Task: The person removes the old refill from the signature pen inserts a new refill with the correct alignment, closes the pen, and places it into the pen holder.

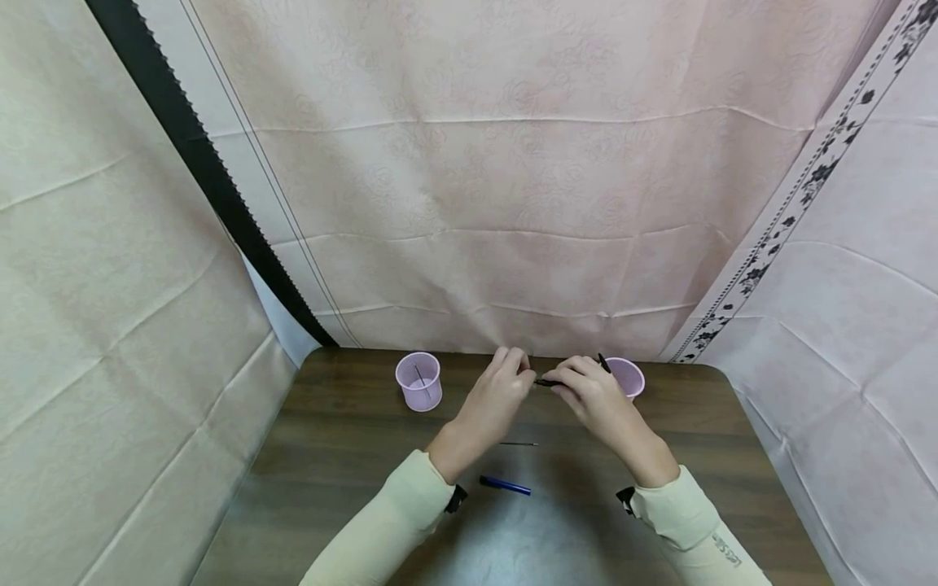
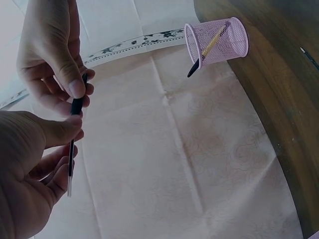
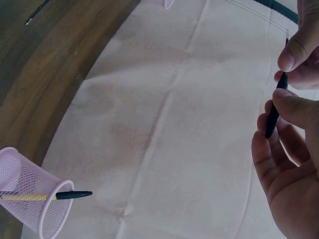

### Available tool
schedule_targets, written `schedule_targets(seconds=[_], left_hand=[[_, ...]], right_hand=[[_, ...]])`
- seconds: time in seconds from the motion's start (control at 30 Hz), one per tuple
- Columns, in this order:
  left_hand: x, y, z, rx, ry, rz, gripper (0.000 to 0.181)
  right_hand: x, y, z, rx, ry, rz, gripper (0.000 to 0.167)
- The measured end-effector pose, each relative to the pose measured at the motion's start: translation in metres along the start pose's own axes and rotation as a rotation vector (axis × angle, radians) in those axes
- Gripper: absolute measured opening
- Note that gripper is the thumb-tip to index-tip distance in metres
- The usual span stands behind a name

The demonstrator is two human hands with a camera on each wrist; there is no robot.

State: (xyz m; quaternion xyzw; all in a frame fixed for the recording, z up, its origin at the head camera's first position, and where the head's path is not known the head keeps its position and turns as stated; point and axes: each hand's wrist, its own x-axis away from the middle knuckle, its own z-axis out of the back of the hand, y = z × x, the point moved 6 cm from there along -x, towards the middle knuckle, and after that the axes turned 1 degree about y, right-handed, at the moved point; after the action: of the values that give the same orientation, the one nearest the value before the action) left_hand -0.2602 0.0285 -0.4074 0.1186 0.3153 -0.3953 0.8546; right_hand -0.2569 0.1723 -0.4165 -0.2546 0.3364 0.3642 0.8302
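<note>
Black, slim, tapered pen barrel (image 3: pixel 273 119) is pinched btwn thumb & fingers of the right hand (image 1: pixel 597 403). Left hand (image 1: pixel 493 399) has thumb & fingers clamped on a thin dark refill w/ a clear end (image 2: pixel 70 184); refill & barrel are in line, meeting btwn the two hands, tho' can't tell how far one sits inside the other. Both are nr the counter's far edge, head view.

Left pink mesh cup (image 1: pixel 421 403), at 9 o'clock from the hands, stands upright w/ a thin dark stick (image 1: pixel 421 377) leaning inside. Right pink mesh cup (image 2: pixel 234 49) is at 3 o'clock, partly hidden by the right hand in the head view; a yellow-and-black pen (image 3: pixel 55 196) leans in it, black end poking past the rim.

On the brown wood-grain counter (image 1: pixel 352 480), approx. 7 o'clock from the hands: a thin dark rod (image 1: pixel 518 443) lying flat, then, nearer the person, a shiny blue tube w/ a dark end (image 1: pixel 506 486), also flat, apart from the rod.

Pale green sleeves (image 1: pixel 388 521) come in from approx. 8 & 4 o'clock. At 12, pinkish creased cloth (image 1: pixel 476 179) hangs behind; a jagged-edged black band (image 1: pixel 212 179) slants at 10, a floral-print border (image 1: pixel 791 203) at 2.
</note>
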Motion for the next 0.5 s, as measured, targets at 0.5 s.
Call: schedule_targets(seconds=[0.5], left_hand=[[0.018, -0.030, 0.000, 0.286, 0.081, 0.248, 0.031]], right_hand=[[0.002, 0.004, 0.003, 0.009, 0.008, -0.001, 0.031]])
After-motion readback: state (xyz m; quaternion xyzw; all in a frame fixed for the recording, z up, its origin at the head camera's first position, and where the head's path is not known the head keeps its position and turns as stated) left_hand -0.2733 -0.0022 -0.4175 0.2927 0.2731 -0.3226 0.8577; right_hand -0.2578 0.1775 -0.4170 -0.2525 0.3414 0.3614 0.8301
